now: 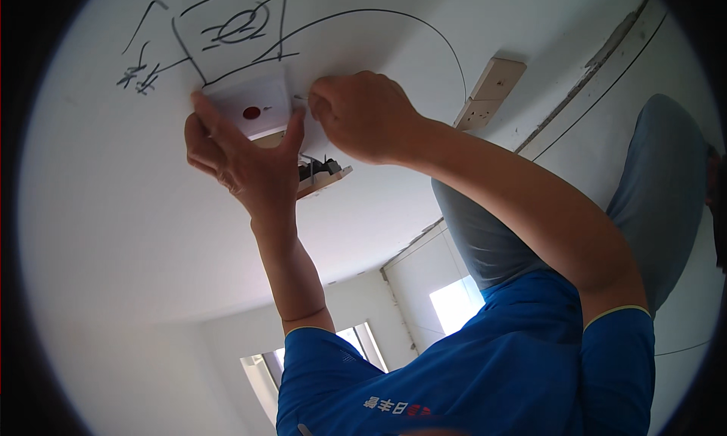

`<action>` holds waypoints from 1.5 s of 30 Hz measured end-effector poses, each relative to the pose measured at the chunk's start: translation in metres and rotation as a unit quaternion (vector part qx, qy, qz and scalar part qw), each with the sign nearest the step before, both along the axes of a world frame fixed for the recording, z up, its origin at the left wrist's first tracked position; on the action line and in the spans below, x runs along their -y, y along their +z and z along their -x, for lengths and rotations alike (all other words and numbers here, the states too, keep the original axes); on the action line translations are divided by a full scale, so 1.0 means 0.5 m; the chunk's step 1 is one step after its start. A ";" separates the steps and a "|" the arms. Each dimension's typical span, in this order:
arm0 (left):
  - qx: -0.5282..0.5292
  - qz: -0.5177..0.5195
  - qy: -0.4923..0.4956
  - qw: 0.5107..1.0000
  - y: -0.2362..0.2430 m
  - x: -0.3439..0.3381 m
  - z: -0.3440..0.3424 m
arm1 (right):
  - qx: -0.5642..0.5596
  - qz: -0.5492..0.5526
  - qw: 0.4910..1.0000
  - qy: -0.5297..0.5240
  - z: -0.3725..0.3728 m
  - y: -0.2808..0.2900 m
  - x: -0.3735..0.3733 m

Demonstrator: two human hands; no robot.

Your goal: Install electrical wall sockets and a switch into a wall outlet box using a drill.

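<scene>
The left hand (242, 156) grips the white plate (250, 97), which might slip if loosened; the right hand (367, 118) is closed, contents unclear.

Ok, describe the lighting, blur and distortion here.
Head view: fisheye blackens the corners; the bright rectangle beside the blue T-shirt is blown out to white; the wall beyond the right hand lies in soft shadow; the thin item at its fingers is too indistinct to identify.
</scene>
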State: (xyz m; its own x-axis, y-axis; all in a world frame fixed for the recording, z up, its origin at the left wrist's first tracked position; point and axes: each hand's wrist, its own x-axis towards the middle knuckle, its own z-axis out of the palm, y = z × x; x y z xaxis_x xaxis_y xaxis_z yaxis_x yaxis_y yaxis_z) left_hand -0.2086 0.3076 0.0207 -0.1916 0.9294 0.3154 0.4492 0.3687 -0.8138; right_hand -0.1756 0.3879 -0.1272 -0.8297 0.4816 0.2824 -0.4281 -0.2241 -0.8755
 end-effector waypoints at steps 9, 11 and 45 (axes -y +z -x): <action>-0.024 0.011 0.001 1.000 0.001 0.011 0.004 | -0.027 0.005 1.000 -0.008 0.005 0.000 0.014; -0.032 0.022 -0.016 0.999 0.002 0.012 0.007 | -0.025 -0.008 0.999 0.020 0.004 -0.001 0.014; 0.021 0.066 -0.078 0.995 0.058 0.059 0.059 | -0.074 0.015 0.997 0.000 0.017 -0.016 0.023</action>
